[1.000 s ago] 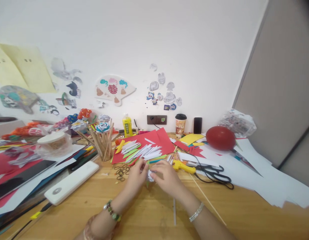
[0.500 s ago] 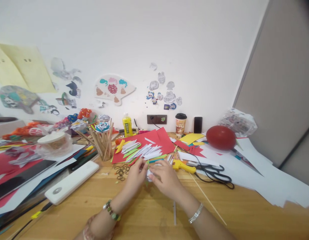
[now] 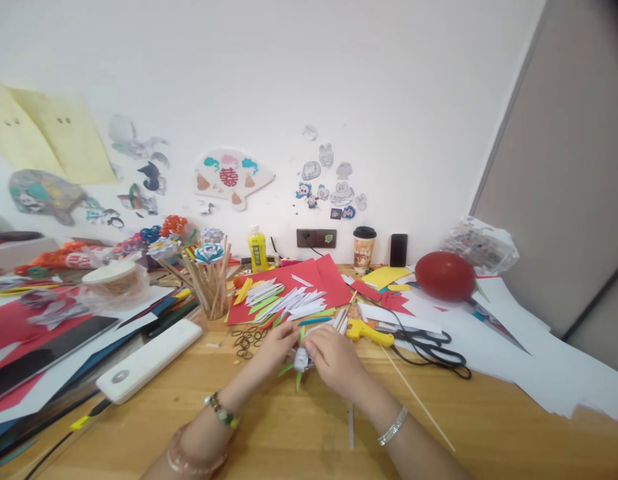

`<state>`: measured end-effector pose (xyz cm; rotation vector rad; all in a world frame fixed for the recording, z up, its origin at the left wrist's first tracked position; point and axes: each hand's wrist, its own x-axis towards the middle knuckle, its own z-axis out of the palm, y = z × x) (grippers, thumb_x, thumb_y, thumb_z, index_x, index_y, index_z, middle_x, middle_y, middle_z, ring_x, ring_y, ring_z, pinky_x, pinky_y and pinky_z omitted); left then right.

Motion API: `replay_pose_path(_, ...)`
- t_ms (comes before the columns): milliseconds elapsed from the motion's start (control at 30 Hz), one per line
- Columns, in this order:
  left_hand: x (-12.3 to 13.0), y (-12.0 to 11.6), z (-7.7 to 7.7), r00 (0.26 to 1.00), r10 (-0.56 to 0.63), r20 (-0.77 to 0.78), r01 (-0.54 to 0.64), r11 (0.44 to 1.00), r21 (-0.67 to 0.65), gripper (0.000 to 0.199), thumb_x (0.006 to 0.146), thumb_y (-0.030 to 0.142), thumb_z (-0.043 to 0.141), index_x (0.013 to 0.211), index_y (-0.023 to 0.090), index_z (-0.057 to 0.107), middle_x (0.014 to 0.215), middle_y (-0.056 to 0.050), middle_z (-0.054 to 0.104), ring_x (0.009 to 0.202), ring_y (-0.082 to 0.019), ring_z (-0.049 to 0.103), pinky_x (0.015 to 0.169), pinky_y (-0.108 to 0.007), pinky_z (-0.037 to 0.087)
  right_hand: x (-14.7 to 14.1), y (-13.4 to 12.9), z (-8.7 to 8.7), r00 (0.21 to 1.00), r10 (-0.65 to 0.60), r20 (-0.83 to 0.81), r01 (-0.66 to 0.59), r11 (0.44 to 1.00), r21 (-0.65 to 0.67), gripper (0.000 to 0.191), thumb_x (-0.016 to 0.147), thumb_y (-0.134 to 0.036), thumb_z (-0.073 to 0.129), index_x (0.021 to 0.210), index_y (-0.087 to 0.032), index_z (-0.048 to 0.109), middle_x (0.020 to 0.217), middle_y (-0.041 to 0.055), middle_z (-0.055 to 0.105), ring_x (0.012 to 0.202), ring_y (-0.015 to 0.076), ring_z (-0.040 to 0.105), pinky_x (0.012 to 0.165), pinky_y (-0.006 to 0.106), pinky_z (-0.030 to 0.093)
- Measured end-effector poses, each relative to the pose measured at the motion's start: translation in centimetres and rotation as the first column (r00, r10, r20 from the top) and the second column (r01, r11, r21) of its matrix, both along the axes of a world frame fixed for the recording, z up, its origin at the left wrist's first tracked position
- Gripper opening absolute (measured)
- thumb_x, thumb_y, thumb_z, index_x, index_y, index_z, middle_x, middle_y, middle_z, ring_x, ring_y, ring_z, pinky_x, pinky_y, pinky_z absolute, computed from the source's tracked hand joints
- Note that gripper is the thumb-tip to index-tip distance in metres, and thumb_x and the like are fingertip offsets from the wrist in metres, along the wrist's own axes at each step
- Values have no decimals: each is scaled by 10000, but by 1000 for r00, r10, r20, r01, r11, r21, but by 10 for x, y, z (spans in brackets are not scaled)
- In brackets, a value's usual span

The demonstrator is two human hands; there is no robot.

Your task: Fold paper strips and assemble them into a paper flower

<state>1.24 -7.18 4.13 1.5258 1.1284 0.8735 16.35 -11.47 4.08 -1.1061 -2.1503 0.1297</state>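
Note:
A small white paper flower (image 3: pixel 301 361) with green paper leaves (image 3: pixel 299 381) is between my hands, low over the wooden table. My left hand (image 3: pixel 277 347) is closed, its fingertips pinched at the flower's far left side by an upright green leaf. My right hand (image 3: pixel 333 355) curls round the flower's right side, fingers bent and hiding part of it. Just beyond my hands, white and green folded paper strips (image 3: pixel 293 301) lie on red paper (image 3: pixel 333 277). Near my left hand are several dark rubber bands (image 3: pixel 245 341).
On the right lie a yellow glue gun (image 3: pixel 369 332), black-handled scissors (image 3: pixel 433 350), a thin stick (image 3: pixel 419 400), a red balloon (image 3: pixel 445 276) and white sheets (image 3: pixel 519 347). A cup of sticks (image 3: pixel 216 293) and a white power bank (image 3: pixel 149 360) are on the left. Behind stand a yellow bottle (image 3: pixel 257 250) and coffee cup (image 3: pixel 363 250).
The flower has turned in my hands, so more white petals and green leaves show. My right hand's fingers have curled in more, and the whole view has shifted slightly.

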Motion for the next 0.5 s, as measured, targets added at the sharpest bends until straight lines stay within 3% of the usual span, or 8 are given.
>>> replay_pose_path(67, -1, 0, 1, 1000, -5, -21, 4, 1000, -29, 248, 652, 403, 574, 657, 167, 500, 548, 61, 470, 463, -87, 421, 445, -199, 333, 0, 1, -2, 1000, 0, 24, 1, 1000, -9, 252, 911, -208, 357, 864, -177, 603, 834, 44, 626, 839, 170, 496, 743, 286, 374)
replay_pose_path(233, -2, 4, -4, 999, -24, -45, 28, 994, 101, 263, 649, 411, 566, 645, 150, 538, 548, 35, 512, 507, -117, 464, 497, -229, 375, -2, 2, -2, 992, 14, 126, -15, 1000, 6, 249, 900, -217, 395, 781, -183, 611, 773, 26, 623, 774, 166, 483, 695, 281, 350)
replay_pose_path(500, 1, 9, -11, 973, 91, -213, -26, 956, 293, 216, 672, 356, 492, 562, 171, 505, 495, 35, 477, 501, -133, 439, 494, -234, 329, -2, 1, 0, 989, 7, 146, -13, 999, 34, 289, 894, -213, 409, 666, -171, 582, 686, 23, 608, 736, 161, 471, 655, 275, 327)
